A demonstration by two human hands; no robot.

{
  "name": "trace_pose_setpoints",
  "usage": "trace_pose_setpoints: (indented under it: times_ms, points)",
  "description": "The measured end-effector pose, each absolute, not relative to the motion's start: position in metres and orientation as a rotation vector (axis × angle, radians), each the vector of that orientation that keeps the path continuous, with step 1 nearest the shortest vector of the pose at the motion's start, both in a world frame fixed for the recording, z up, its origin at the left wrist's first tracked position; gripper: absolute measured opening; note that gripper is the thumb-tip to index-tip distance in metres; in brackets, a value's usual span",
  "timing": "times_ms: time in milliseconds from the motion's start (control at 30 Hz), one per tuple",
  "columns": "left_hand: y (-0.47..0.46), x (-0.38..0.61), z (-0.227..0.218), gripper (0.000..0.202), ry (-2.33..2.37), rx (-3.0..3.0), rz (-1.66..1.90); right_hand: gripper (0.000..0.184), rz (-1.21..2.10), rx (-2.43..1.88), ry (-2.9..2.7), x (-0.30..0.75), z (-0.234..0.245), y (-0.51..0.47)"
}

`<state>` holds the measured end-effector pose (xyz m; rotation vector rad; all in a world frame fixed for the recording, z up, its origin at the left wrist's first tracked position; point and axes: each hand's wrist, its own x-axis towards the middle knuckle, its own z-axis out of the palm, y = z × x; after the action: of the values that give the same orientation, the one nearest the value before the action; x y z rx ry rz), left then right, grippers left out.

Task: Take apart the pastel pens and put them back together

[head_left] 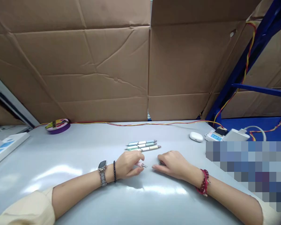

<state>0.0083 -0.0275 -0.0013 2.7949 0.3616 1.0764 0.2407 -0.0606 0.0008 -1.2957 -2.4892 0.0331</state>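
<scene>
Pens (142,145) lie just past my left hand (128,164), which grips a pink pen (139,164); my right hand (175,164) curls, contents unclear. White case (196,137) farther right; glossy counter (103,206), cardboard (103,56) behind.

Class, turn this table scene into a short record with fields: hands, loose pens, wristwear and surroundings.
Left hand: holds a pinkish pen, partly covered
Right hand: curled over a small grey item, mostly hidden
Loose pens: three, roughly parallel, beyond the left hand
Left wristwear: watch, dark beaded bracelet
Right wristwear: red bracelet
Right of pens: white case
Back left: round purple container
</scene>
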Motion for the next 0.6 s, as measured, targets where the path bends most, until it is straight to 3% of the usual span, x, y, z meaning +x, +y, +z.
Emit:
trace_pose_setpoints:
  times_ms: [300,433,600]
  points:
    - [-0.028,0.011,0.000,0.016,0.319,2.807,1.037,0.022,0.008,-0.885,-2.160,0.243,0.005,-0.067]
    - [-0.030,0.013,0.000,0.015,0.412,2.826,0.930,0.012,0.147,-0.626,-2.165,0.232,0.006,-0.078]
    - [-0.030,0.013,-0.002,0.015,0.521,2.835,0.867,0.010,0.313,-0.758,-2.096,0.223,0.002,-0.078]
